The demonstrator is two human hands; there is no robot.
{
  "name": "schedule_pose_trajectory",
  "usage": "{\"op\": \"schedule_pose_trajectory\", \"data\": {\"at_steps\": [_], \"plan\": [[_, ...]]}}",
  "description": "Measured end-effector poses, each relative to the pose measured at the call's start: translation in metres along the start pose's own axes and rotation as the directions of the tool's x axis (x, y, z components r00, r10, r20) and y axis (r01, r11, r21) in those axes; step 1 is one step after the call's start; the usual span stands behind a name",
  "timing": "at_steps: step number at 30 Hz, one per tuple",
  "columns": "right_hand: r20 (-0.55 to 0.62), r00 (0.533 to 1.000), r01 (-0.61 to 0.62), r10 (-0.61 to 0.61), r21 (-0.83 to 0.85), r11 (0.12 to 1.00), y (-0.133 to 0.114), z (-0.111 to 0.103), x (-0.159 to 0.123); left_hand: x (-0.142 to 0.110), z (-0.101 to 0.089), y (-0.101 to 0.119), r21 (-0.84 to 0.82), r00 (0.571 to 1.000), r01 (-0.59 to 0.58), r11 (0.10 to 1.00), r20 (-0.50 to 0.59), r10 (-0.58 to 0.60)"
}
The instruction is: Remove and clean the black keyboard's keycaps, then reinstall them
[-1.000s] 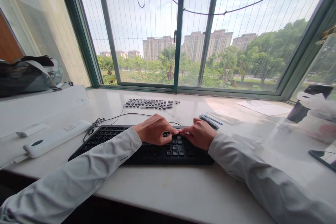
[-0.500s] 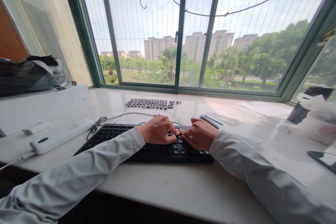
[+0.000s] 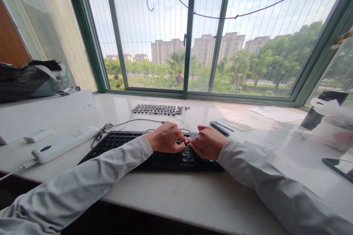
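A black keyboard (image 3: pixel 116 140) lies on the pale stone counter, its left side stripped to bare key sockets and some keycaps (image 3: pixel 185 156) still seated on the right. Over its right half, my left hand (image 3: pixel 167 137) is curled, thumb and forefinger closed at the upper keys. Facing it, my right hand (image 3: pixel 208 141) bends its fingers down at the same spot, and the fingertips of both meet there. Whatever lies between the fingertips is hidden. Behind the keyboard, loose black keycaps (image 3: pixel 157 109) are laid out in rows.
A white power strip (image 3: pixel 66 143) and a coiled black cable (image 3: pixel 104 129) are at left, near a long white box (image 3: pixel 46 112) carrying a dark bag (image 3: pixel 30 80). Pens (image 3: pixel 220 127) lie behind my right hand. A phone (image 3: pixel 338 167) and a plastic bag (image 3: pixel 332 125) are far right.
Both hands stay at the same keys, with the right hand shifted very slightly left and its fingers a little lower. The keycap rows look the same.
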State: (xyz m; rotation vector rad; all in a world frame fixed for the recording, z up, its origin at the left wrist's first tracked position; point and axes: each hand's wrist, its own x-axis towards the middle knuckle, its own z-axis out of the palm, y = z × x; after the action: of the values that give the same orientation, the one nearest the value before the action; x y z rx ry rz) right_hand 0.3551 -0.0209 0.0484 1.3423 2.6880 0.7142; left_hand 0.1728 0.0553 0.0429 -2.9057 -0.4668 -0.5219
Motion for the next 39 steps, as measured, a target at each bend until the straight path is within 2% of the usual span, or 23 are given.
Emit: {"op": "schedule_pose_trajectory", "data": {"at_steps": [6, 9, 13, 16, 19, 23, 31, 34, 39], "plan": [[-0.068, 0.998, 0.002, -0.001, 0.011, 1.000, 0.004, 0.008, -0.002, -0.002, 0.002, 0.000, 0.011, 0.999, 0.036, 0.999, -0.013, -0.036], [-0.138, 0.989, -0.044, 0.046, 0.018, 0.999, 0.009, 0.010, -0.005, -0.001, 0.002, -0.001, 0.034, 0.993, 0.108, 0.994, -0.058, -0.106], [-0.249, 0.961, -0.113, 0.117, 0.029, 0.993, 0.011, 0.011, -0.007, 0.001, 0.003, -0.005, 0.042, 0.951, 0.268, 0.963, -0.171, -0.257], [-0.216, 0.971, -0.090, 0.101, 0.061, 0.994, 0.009, 0.011, -0.007, 0.002, 0.005, -0.008, 0.026, 0.926, 0.332, 0.943, -0.201, -0.320], [-0.156, 0.984, -0.070, 0.082, 0.083, 0.994, 0.007, 0.014, -0.007, 0.002, 0.007, -0.008, 0.024, 0.925, 0.343, 0.939, -0.184, -0.333], [-0.210, 0.974, -0.059, 0.080, 0.106, 0.993, 0.009, 0.016, -0.008, 0.002, 0.008, -0.008, 0.019, 0.929, 0.340, 0.940, -0.160, -0.333], [-0.196, 0.980, 0.061, -0.032, 0.142, 0.988, 0.004, 0.005, -0.010, 0.003, 0.008, -0.009, 0.037, 0.931, 0.341, 0.939, -0.147, -0.333], [-0.176, 0.984, 0.060, -0.032, 0.158, 0.986, 0.003, 0.002, -0.010, 0.003, 0.009, -0.009, 0.044, 0.931, 0.347, 0.937, -0.133, -0.339], [-0.239, 0.971, 0.066, -0.028, 0.155, 0.986, 0.004, 0.004, -0.012, 0.003, 0.010, -0.008, 0.082, 0.933, 0.355, 0.931, -0.091, -0.347]]}}
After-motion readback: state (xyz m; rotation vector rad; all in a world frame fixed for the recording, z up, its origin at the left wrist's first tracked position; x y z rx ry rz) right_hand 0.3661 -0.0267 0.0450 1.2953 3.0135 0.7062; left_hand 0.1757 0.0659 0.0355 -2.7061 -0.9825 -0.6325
